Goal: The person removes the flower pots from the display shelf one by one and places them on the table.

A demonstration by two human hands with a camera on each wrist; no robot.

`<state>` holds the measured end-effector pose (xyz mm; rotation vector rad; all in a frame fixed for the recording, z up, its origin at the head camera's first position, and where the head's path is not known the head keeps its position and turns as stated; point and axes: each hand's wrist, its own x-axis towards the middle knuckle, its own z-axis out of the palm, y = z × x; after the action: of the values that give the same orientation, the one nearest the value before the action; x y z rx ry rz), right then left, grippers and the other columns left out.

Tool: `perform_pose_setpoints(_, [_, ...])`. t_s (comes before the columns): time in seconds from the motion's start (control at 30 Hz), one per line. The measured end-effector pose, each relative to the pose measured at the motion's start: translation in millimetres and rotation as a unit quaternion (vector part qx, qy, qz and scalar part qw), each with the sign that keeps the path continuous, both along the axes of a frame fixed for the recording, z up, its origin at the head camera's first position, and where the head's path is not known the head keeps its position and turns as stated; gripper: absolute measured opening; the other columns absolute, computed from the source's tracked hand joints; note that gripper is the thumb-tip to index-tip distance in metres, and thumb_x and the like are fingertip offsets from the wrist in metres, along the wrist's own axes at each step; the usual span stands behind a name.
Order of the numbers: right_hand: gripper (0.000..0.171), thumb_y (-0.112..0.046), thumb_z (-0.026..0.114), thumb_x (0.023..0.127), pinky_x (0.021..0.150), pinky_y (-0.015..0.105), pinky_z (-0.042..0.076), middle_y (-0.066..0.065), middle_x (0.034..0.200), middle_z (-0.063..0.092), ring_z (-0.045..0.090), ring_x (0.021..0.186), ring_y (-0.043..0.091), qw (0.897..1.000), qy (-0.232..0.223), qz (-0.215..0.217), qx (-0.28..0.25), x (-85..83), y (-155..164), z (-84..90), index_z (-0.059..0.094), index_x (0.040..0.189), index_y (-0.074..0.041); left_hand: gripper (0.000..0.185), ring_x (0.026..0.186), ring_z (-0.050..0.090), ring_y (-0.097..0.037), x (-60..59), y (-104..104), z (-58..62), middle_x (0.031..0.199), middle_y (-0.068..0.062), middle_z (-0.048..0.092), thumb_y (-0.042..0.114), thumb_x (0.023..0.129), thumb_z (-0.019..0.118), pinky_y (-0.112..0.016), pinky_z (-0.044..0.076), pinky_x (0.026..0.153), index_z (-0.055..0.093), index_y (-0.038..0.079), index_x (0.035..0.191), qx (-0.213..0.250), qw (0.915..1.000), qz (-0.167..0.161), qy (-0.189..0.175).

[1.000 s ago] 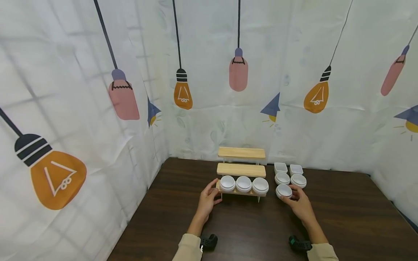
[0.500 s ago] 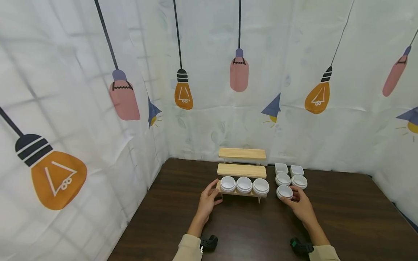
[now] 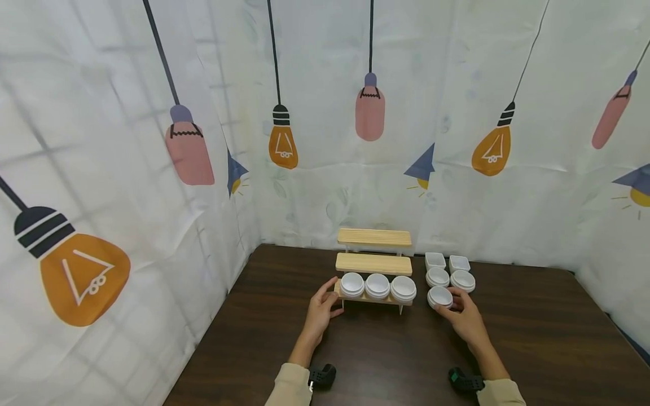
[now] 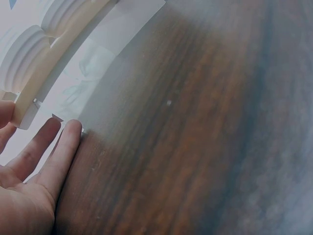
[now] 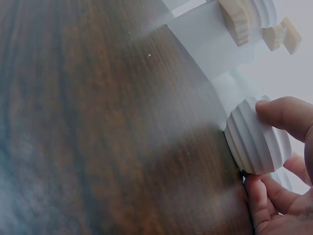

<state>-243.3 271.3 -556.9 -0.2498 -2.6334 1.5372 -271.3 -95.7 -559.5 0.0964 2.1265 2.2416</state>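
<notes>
Dark brown wooden table (image 3: 386, 361) under everything. Three-tier pale wooden stepped rack (image 3: 374, 264) just beyond left hand (image 3: 321, 307); lowest step loaded with three round white ribbed ramekins (image 3: 377, 285) in a row, upper two steps bare. Left hand with thumb on rack's near left end, fingers relaxed beside its leg, nothing pinched. Right hand (image 3: 464, 319) pinching a round white ribbed ramekin (image 3: 439, 296) between thumb and fingertips (image 5: 281, 115), ramekin on table, inside looks empty. Just behind that grip, two more round ramekins (image 3: 450, 278), then two small square white dishes (image 3: 447, 261).
</notes>
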Motion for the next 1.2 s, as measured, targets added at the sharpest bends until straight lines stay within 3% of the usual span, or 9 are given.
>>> perform_pose_setpoints(0.23, [0.067, -0.034, 0.076, 0.093, 0.078, 0.023, 0.049, 0.025, 0.139, 0.058, 0.056, 0.115, 0.026, 1.000, 0.003, 0.003, 0.000, -0.1, -1.0, 2.4, 0.044, 0.146, -0.008, 0.045, 0.114, 0.064, -0.029, 0.0, -1.3, 3.0, 0.125, -0.019, 0.062, 0.017, 0.109, 0.049, -0.045, 0.061, 0.092, 0.047, 0.016, 0.154, -0.003, 1.0000, -0.003, 0.003])
perform_pose_setpoints(0.57, [0.066, -0.031, 0.077, 0.093, 0.077, 0.020, 0.049, 0.025, 0.138, 0.058, 0.055, 0.103, 0.010, 1.000, 0.008, -0.001, -0.005, -0.3, -0.6, 4.5, 0.045, 0.146, -0.007, 0.045, 0.111, 0.063, -0.021, -0.8, -1.9, 2.9, 0.124, -0.018, 0.062, 0.019, 0.109, 0.050, -0.045, 0.061, 0.093, 0.047, 0.017, 0.154, -0.005, 1.0000, -0.004, 0.002])
perform_pose_setpoints(0.77, [0.068, -0.032, 0.076, 0.094, 0.076, 0.018, 0.048, 0.027, 0.139, 0.056, 0.057, 0.113, 0.023, 1.000, 0.012, -0.003, -0.008, 0.9, -1.6, 4.9, 0.043, 0.147, -0.005, 0.046, 0.110, 0.063, -0.022, -1.6, -1.4, 2.2, 0.123, -0.018, 0.062, 0.019, 0.109, 0.050, -0.044, 0.061, 0.092, 0.047, 0.017, 0.154, -0.004, 1.0000, -0.003, 0.005])
perform_pose_setpoints(1.03, [0.073, -0.031, 0.076, 0.094, 0.076, 0.016, 0.048, 0.028, 0.142, 0.052, 0.055, 0.123, 0.034, 1.000, 0.004, -0.005, -0.014, 2.2, 0.9, 4.8, 0.040, 0.150, -0.002, 0.046, 0.117, 0.061, -0.034, -0.6, -0.3, 0.4, 0.122, -0.018, 0.062, 0.016, 0.109, 0.049, -0.044, 0.062, 0.091, 0.047, 0.015, 0.154, -0.001, 1.0000, -0.004, 0.003])
perform_pose_setpoints(1.2, [0.071, -0.031, 0.075, 0.094, 0.082, 0.021, 0.047, 0.029, 0.141, 0.053, 0.054, 0.126, 0.040, 1.000, 0.020, -0.015, 0.009, 3.2, 2.0, 9.9, 0.042, 0.149, -0.001, 0.046, 0.117, 0.061, -0.038, -1.3, 0.3, -0.2, 0.122, -0.018, 0.062, 0.015, 0.108, 0.049, -0.043, 0.062, 0.091, 0.046, 0.014, 0.154, 0.001, 1.0000, -0.003, 0.003])
